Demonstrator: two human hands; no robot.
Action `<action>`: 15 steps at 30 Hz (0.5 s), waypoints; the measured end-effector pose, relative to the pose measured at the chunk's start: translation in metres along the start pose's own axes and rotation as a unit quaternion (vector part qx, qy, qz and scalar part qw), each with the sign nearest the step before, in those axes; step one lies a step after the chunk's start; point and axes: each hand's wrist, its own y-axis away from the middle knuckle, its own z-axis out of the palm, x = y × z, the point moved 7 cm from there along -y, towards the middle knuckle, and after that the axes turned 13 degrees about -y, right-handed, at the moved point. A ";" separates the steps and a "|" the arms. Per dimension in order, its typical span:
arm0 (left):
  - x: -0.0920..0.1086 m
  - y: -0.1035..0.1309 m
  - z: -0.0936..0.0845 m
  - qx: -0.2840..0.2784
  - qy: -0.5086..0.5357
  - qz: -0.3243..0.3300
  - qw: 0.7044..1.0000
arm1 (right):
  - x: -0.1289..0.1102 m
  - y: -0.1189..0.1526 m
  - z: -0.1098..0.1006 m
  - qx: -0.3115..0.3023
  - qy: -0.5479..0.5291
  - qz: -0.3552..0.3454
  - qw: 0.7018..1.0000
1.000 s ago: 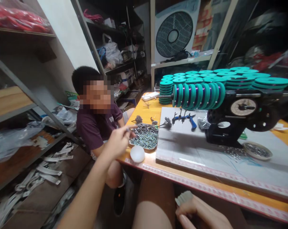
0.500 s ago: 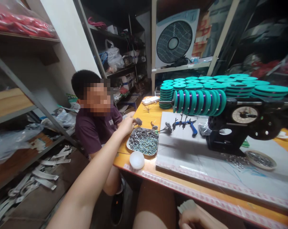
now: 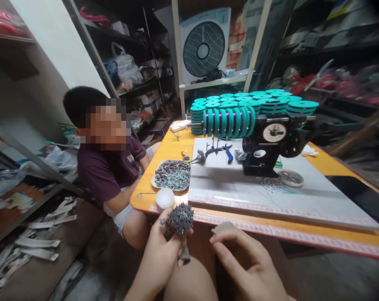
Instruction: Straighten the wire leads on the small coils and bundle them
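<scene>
Near the front edge of the table, my left hand [image 3: 164, 251] is closed around a bundle of dark grey spiky pieces [image 3: 180, 218], their ends fanned out upward. Below the bundle a greyish strip end [image 3: 185, 256] shows by the same fingers. My right hand [image 3: 247, 257], to the right of it, pinches a pale grey flat piece [image 3: 223, 228] between thumb and bent fingers; what the piece is I cannot make out. Just beyond my left hand stand a white rounded object [image 3: 165, 198] and a tray [image 3: 154, 184] of dark cylindrical parts and small bluish-green pins.
Blue-handled pliers [image 3: 229, 154] lie on a grey board [image 3: 221, 188]. Behind them a black winding machine [image 3: 261, 161] carries green spools [image 3: 229, 122], with stacked green discs [image 3: 267, 97] beyond. A seated person [image 3: 104, 167] is at the left; a small dish [image 3: 291, 179] is at the right.
My left hand has come back from beside the tray to my lap with the dark spiky bundle. My right hand has risen toward the table edge, still holding the grey piece. The view has turned right.
</scene>
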 end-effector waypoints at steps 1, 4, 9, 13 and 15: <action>-0.006 0.006 0.004 0.015 0.011 -0.005 1.000 | -0.001 0.001 -0.001 0.003 0.009 -0.005 1.000; -0.018 0.019 0.009 0.072 0.016 -0.004 0.997 | -0.001 0.005 -0.001 0.008 0.037 0.001 0.999; -0.018 0.031 0.010 0.147 -0.024 0.028 0.988 | -0.004 0.013 0.004 0.005 0.066 -0.029 0.997; -0.015 0.037 0.019 0.158 0.046 0.013 0.986 | -0.008 0.015 0.004 0.009 0.093 -0.060 0.994; -0.017 0.040 0.026 0.159 0.100 -0.013 0.982 | -0.007 0.015 0.004 0.007 0.093 -0.059 0.994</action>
